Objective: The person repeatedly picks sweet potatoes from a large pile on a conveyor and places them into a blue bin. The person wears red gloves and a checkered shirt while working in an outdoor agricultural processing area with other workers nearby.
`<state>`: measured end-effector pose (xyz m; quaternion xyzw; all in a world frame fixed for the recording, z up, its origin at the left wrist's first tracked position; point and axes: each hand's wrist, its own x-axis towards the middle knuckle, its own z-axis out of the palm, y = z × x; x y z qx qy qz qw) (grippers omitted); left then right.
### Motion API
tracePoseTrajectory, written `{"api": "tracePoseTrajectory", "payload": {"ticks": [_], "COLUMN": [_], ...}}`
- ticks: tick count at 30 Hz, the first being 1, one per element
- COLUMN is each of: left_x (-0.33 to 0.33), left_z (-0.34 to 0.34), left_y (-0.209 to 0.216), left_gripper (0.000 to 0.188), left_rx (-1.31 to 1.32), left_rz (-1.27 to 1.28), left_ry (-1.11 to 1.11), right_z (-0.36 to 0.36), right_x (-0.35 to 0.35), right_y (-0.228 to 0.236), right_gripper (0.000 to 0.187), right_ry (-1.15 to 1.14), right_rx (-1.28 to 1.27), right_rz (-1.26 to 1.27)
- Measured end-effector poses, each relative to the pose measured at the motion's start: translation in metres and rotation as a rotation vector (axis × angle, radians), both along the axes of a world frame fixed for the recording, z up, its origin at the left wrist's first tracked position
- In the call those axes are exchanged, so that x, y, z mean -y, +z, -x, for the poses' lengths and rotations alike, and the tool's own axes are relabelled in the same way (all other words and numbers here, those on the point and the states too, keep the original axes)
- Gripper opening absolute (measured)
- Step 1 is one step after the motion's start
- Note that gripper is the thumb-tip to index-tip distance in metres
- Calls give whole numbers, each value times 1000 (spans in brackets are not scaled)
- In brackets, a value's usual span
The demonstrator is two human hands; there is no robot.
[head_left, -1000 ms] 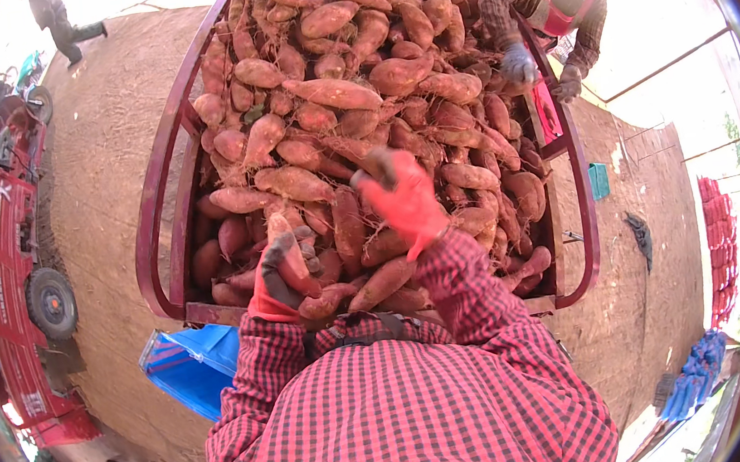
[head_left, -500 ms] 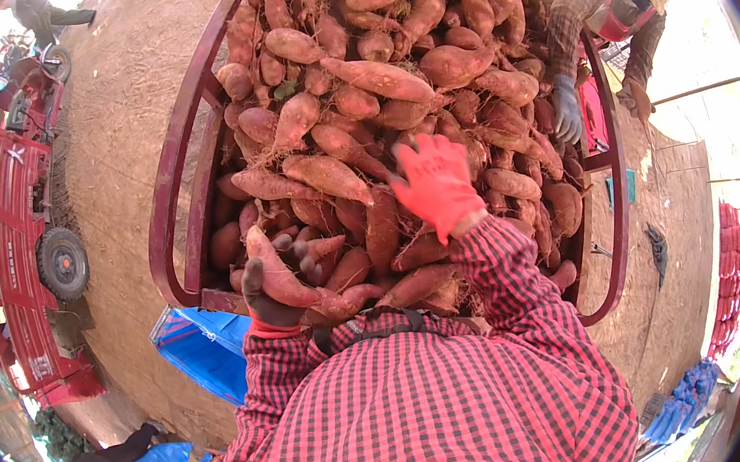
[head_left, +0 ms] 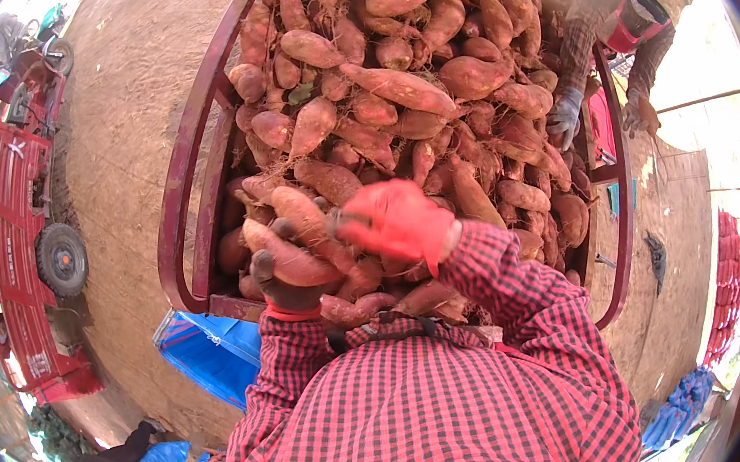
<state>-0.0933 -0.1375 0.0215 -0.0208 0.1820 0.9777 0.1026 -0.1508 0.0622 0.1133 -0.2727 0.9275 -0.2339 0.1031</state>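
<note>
Sweet potatoes with pink-red skins and thin roots fill the red-railed cart bed before me. My left hand (head_left: pixel 283 288), in a dark-palmed glove with a red cuff, is closed round a sweet potato (head_left: pixel 289 257) at the near left of the heap. A second, long sweet potato (head_left: pixel 307 222) lies against it, by the left fingertips. My right hand (head_left: pixel 395 222), in a red glove, reaches across with fingers bent together, tips at that second sweet potato's right side. Whatever the right fingers pinch is too small or hidden to make out.
A red metal rail (head_left: pixel 179 193) bounds the load on the left, another (head_left: pixel 624 202) on the right. At the far right a co-worker's gloved hand (head_left: pixel 565 113) touches the heap. A blue sack (head_left: pixel 215 353) stands beside the cart; a red three-wheeled vehicle (head_left: pixel 20 243) is at left.
My right hand has moved left and nearer, from the heap's middle to beside my left hand. A second sweet potato now lies at the left hand, which still holds the first.
</note>
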Motion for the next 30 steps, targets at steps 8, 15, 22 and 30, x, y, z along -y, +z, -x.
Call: {"api": "tracePoseTrajectory", "payload": {"ticks": [8,15,22,30], "left_x": [69,140,198,283], "left_z": [-30,-121,-217,-274], "left_y": [46,-7,-86,-143], "left_gripper": [82,81,92,69], "left_rx": [53,468,377,371], "left_rz": [1566,940,348,411], "left_ry": [640,586,620,683], "right_z": [126,153,100,7], "right_x": [9,8,-18,46], "right_y": [-93,-76,-63,-9], "right_gripper": [38,54,70,55], "right_ry": [-371,-229,-67,-234], "right_rx": [-401,-313,-352,235], "right_rz": [-750,-887,-702,577]}}
